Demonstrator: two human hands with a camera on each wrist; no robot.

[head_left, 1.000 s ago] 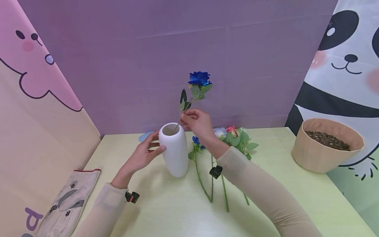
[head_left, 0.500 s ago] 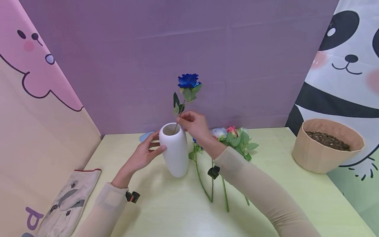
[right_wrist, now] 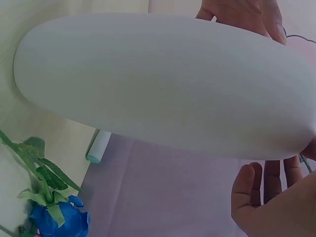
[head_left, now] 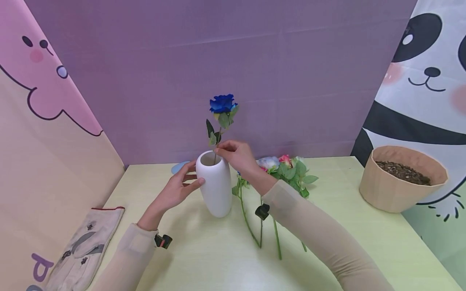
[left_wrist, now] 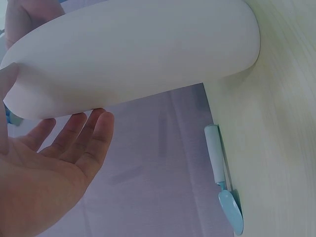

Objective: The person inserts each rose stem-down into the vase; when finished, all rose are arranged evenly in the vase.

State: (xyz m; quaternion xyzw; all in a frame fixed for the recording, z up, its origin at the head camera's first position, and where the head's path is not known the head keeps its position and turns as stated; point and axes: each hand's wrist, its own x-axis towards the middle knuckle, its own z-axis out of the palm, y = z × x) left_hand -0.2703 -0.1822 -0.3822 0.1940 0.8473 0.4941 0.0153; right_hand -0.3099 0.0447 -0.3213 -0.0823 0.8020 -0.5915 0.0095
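A white vase (head_left: 215, 184) stands upright on the pale green table (head_left: 204, 250). My left hand (head_left: 178, 188) rests against the vase's left side with straight fingers; the left wrist view shows the fingers (left_wrist: 81, 136) beside the vase (left_wrist: 133, 54). My right hand (head_left: 234, 155) pinches the stem of a blue rose (head_left: 221, 104) just above the vase's mouth, and the stem's lower end is inside the vase. The right wrist view shows the vase (right_wrist: 163, 84) up close with my right hand (right_wrist: 269, 197) beside its rim.
Several more artificial flowers (head_left: 280, 169) lie on the table right of the vase. A tan pot of soil (head_left: 402, 178) stands at the right. A small blue trowel (left_wrist: 224, 190) lies behind the vase. A glove (head_left: 85, 246) lies at the left front edge.
The right hand has carried the blue rose leftward and down, bringing it more upright, with its stem lower in the vase. The left hand has stayed on the vase.
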